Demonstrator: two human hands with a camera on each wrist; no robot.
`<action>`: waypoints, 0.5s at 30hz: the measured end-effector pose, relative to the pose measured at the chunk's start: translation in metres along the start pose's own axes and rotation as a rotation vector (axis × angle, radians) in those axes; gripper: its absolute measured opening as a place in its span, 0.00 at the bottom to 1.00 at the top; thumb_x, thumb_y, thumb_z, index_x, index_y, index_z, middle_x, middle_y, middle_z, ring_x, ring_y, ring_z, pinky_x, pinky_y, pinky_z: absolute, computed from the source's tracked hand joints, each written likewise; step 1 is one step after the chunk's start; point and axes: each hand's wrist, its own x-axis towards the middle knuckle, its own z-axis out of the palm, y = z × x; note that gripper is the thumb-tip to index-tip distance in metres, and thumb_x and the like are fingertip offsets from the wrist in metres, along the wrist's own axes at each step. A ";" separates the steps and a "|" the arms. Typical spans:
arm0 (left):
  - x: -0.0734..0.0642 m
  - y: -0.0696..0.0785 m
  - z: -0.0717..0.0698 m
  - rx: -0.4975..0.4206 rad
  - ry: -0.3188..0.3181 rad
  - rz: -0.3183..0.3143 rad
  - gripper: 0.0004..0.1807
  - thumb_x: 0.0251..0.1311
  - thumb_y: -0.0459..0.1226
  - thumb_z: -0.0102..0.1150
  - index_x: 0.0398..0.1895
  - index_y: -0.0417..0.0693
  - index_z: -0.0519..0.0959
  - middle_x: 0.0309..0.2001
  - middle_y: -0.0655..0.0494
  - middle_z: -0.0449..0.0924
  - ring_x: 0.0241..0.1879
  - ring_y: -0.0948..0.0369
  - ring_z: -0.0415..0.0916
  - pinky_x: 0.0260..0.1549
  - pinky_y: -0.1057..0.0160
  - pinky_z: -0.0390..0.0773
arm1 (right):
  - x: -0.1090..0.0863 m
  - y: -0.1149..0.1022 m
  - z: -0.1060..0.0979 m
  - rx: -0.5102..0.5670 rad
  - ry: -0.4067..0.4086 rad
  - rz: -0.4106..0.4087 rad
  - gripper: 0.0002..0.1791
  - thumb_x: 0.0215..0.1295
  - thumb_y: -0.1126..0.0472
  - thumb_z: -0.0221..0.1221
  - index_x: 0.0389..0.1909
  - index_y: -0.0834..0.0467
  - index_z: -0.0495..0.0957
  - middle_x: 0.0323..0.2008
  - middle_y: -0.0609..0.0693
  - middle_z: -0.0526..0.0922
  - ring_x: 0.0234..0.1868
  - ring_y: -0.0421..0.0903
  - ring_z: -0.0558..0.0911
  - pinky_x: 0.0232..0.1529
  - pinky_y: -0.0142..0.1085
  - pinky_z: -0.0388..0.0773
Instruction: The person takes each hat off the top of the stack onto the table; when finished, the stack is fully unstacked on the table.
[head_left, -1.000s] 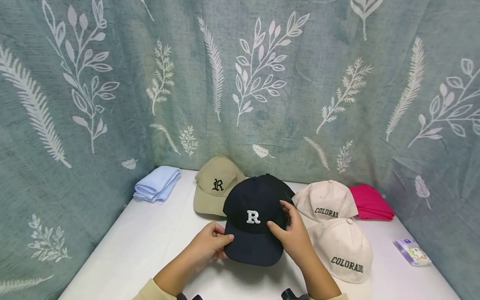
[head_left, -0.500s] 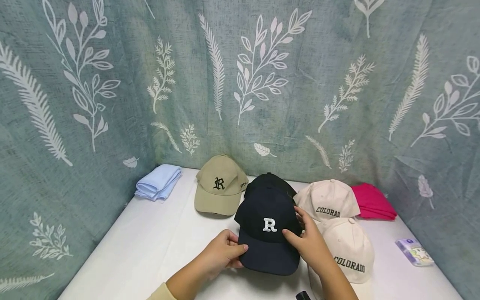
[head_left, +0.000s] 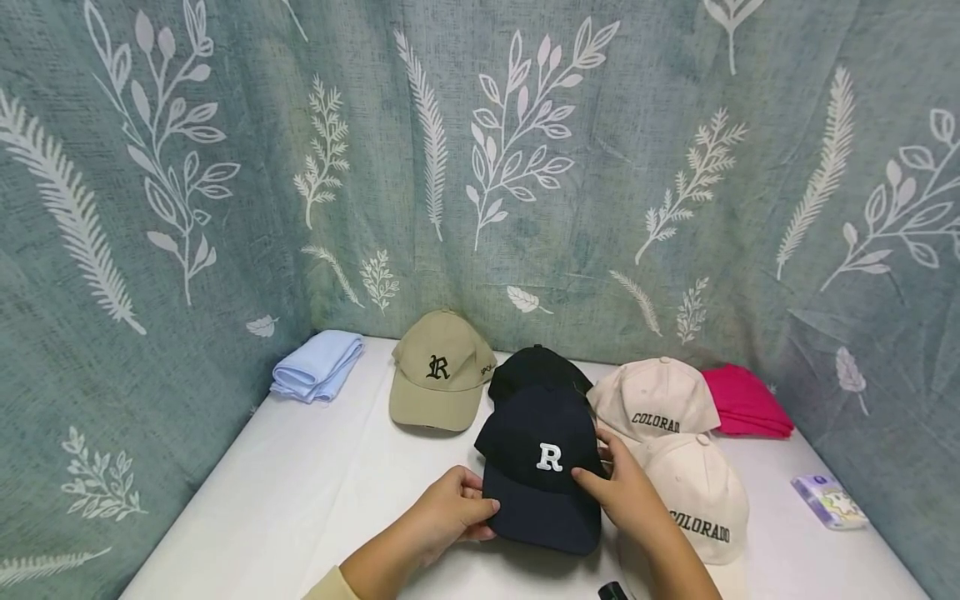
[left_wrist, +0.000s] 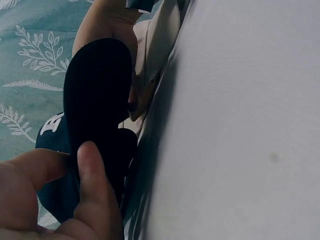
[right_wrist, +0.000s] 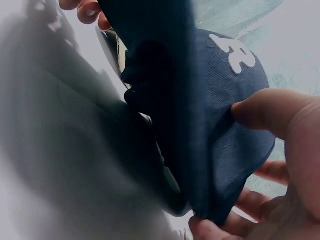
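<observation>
Both hands hold a navy baseball cap (head_left: 536, 500) with a white R on its front, its brim toward the person. The left hand (head_left: 457, 508) pinches the brim's left edge between thumb and fingers. On the cap's right side the right hand (head_left: 626, 487) grips the crown, thumb on the front and fingers behind the edge. In the left wrist view the brim (left_wrist: 97, 85) appears slightly above the white surface. A black cap (head_left: 536, 367) sits directly behind, partly covered by the navy one. To the left stands a khaki cap (head_left: 438, 375) with a black R.
Two cream caps lettered COLORADO, a rear cap (head_left: 652, 396) and a front cap (head_left: 701, 492), lie at the right. Beyond are a folded pink cloth (head_left: 746, 404) and a small purple packet (head_left: 828, 502). A folded blue cloth (head_left: 318, 367) lies back left, near the leafy curtain (head_left: 525, 167).
Both hands have carried the navy cap rightward and down toward the person, uncovering more of the khaki and black caps. Over the last half second it has shifted only slightly.
</observation>
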 end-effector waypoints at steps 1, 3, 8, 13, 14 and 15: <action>0.001 -0.001 0.000 0.004 0.000 0.001 0.21 0.61 0.28 0.69 0.51 0.37 0.68 0.33 0.52 0.77 0.26 0.61 0.81 0.31 0.65 0.88 | 0.001 0.001 0.001 -0.004 -0.005 0.005 0.43 0.69 0.59 0.67 0.79 0.62 0.56 0.66 0.69 0.74 0.65 0.64 0.79 0.60 0.51 0.81; 0.003 -0.003 -0.001 0.014 -0.001 0.000 0.21 0.61 0.27 0.68 0.52 0.37 0.68 0.33 0.53 0.75 0.27 0.61 0.80 0.32 0.64 0.88 | 0.001 0.003 0.002 0.003 -0.013 0.007 0.43 0.69 0.60 0.67 0.79 0.64 0.56 0.65 0.69 0.74 0.65 0.64 0.79 0.60 0.51 0.81; 0.005 -0.007 -0.002 0.036 -0.009 -0.018 0.22 0.62 0.27 0.68 0.53 0.37 0.68 0.31 0.56 0.70 0.26 0.61 0.76 0.31 0.64 0.88 | 0.001 0.004 0.003 0.011 -0.018 0.019 0.42 0.69 0.61 0.66 0.79 0.64 0.57 0.65 0.69 0.75 0.65 0.63 0.79 0.60 0.51 0.81; 0.005 -0.008 -0.001 0.059 -0.008 -0.022 0.21 0.62 0.27 0.68 0.53 0.36 0.68 0.32 0.56 0.71 0.28 0.62 0.76 0.32 0.64 0.88 | 0.000 0.004 0.004 -0.011 -0.019 0.021 0.42 0.69 0.61 0.66 0.78 0.65 0.58 0.63 0.68 0.77 0.62 0.60 0.82 0.59 0.51 0.82; 0.005 -0.008 -0.001 0.067 -0.005 -0.021 0.20 0.62 0.28 0.67 0.52 0.36 0.69 0.33 0.56 0.71 0.27 0.62 0.76 0.32 0.64 0.88 | 0.000 0.004 0.004 -0.014 -0.019 0.023 0.41 0.69 0.61 0.66 0.78 0.65 0.58 0.63 0.68 0.78 0.61 0.59 0.82 0.59 0.50 0.82; 0.005 -0.008 -0.001 0.072 -0.002 -0.020 0.19 0.63 0.28 0.67 0.52 0.36 0.69 0.33 0.55 0.72 0.27 0.62 0.77 0.32 0.63 0.88 | 0.000 0.005 0.004 -0.017 -0.018 0.022 0.41 0.68 0.62 0.66 0.78 0.65 0.58 0.62 0.67 0.79 0.60 0.58 0.83 0.58 0.50 0.82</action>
